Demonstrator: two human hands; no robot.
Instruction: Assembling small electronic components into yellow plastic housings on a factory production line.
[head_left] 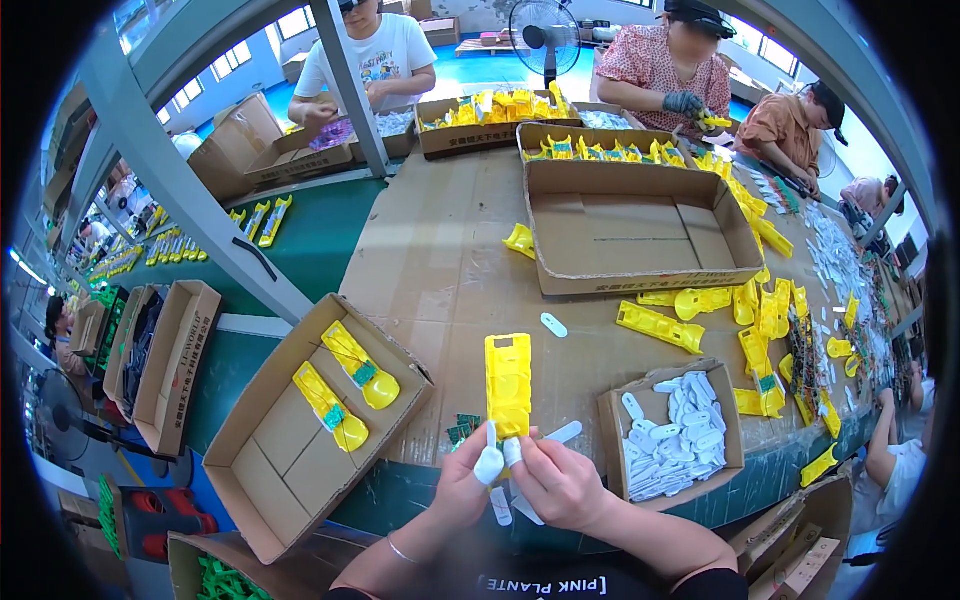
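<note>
One yellow plastic housing (508, 375) was held over the near table edge (400, 485); left hand (465, 485) and right hand (560, 485), close together, were clamped on its lower end. Left: cardboard carton (275, 440) with two wired yellow housings (350, 433). Right: smaller carton (612, 445) of white oval pieces (690, 425).

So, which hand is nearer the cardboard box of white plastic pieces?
Right. The right hand is just left of the cardboard box; the left hand is farther left.
</note>
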